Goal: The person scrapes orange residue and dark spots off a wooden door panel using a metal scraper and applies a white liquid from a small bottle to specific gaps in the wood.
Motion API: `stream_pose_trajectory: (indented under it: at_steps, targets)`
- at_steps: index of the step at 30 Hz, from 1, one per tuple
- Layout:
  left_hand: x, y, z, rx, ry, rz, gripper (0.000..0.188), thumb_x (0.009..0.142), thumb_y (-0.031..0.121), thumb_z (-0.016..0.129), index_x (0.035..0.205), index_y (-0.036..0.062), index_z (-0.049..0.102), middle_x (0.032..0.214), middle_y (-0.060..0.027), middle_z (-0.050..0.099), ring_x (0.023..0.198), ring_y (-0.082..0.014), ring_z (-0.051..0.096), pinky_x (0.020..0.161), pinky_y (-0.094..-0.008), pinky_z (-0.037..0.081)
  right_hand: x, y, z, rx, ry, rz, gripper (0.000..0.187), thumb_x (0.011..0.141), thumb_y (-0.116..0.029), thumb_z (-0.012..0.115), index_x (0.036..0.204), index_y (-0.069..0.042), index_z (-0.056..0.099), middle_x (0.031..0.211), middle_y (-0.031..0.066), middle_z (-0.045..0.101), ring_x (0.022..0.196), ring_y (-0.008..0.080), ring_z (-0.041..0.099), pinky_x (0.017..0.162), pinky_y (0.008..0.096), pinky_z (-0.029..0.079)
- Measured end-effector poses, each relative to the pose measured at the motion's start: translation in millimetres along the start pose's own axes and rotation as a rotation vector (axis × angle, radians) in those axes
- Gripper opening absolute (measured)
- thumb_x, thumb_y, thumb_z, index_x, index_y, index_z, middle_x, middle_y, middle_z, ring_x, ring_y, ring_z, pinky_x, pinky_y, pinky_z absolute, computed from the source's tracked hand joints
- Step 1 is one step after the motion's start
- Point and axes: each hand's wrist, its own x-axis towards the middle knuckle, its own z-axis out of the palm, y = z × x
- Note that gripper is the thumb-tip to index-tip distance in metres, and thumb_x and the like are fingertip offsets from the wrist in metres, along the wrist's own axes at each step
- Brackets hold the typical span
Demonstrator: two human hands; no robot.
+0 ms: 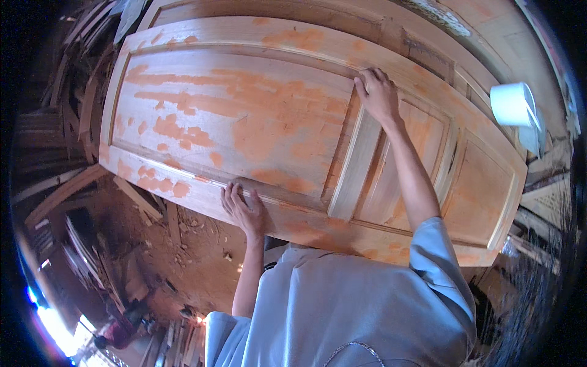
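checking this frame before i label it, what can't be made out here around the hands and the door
- Right hand: palm down on the wooden door; whatever may be under the fingers is hidden by the hand itself, head view.
- Left hand: rests on the door's near edge; its palm side and the underside of the edge are hidden.
- Door's near right corner: covered by the grey sleeve.
- White tub: contents not visible; fisheye bends it at the rim.

A panelled door (257, 116) lies flat in front of me. My left grip (243, 209) rests on its near edge, my right grip (377, 92) further in, on the rail above the upright divider. A tub (512, 104) sits off to the right, beyond the door. Stacked timber (79, 98) lies left; the dirt floor (183, 257) is below.
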Motion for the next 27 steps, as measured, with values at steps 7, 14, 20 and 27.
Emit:
stream_pose_trajectory:
  at_steps: [7, 14, 20, 27]
  targets:
    - [29.5, -34.6, -34.4, -0.028, -0.160, 0.124, 0.043, 0.077, 0.029, 0.082, 0.108, 0.0082, 0.062, 0.123, -0.0129, 0.056, 0.121, -0.0326, 0.050, 0.108, -0.0516, 0.033, -101.9, -94.6, 0.8, -0.005, -0.090, 0.215, 0.046, 0.092, -0.030, 0.067, 0.125, 0.000, 0.057, 0.124, 0.0218, 0.061, 0.118, 0.0409, 0.056, 0.100, 0.0482, 0.045]
    - [62.1, -70.6, -35.1, -0.377, -0.614, 0.760, 0.040, 0.081, 0.029, 0.078, 0.114, 0.0106, 0.065, 0.115, -0.0114, 0.061, 0.112, -0.0331, 0.056, 0.096, -0.0456, 0.046, -253.2, -191.3, 36.5, -0.041, -0.143, 0.379, 0.075, 0.085, -0.042, 0.072, 0.148, -0.015, 0.043, 0.159, 0.0128, 0.031, 0.149, 0.0311, 0.025, 0.121, 0.0554, 0.012]
    - [80.9, -68.5, -45.4, -0.311, -0.785, 0.897, 0.050, 0.090, 0.040, 0.067, 0.127, 0.0086, 0.059, 0.126, -0.0143, 0.055, 0.120, -0.0346, 0.050, 0.102, -0.0470, 0.041, -254.9, -198.7, 42.4, -0.067, -0.117, 0.508, 0.079, 0.085, -0.049, 0.069, 0.151, -0.017, 0.040, 0.160, 0.0091, 0.032, 0.151, 0.0280, 0.022, 0.122, 0.0553, 0.005]
    - [81.5, -73.1, -46.3, -0.318, -0.826, 0.820, 0.050, 0.094, 0.039, 0.062, 0.133, 0.0088, 0.056, 0.131, -0.0164, 0.052, 0.123, -0.0364, 0.047, 0.105, -0.0480, 0.038, -247.3, -215.1, 44.2, -0.046, -0.023, 0.570, 0.080, 0.087, -0.047, 0.069, 0.152, -0.014, 0.038, 0.157, 0.0093, 0.038, 0.150, 0.0272, 0.026, 0.122, 0.0548, 0.004]
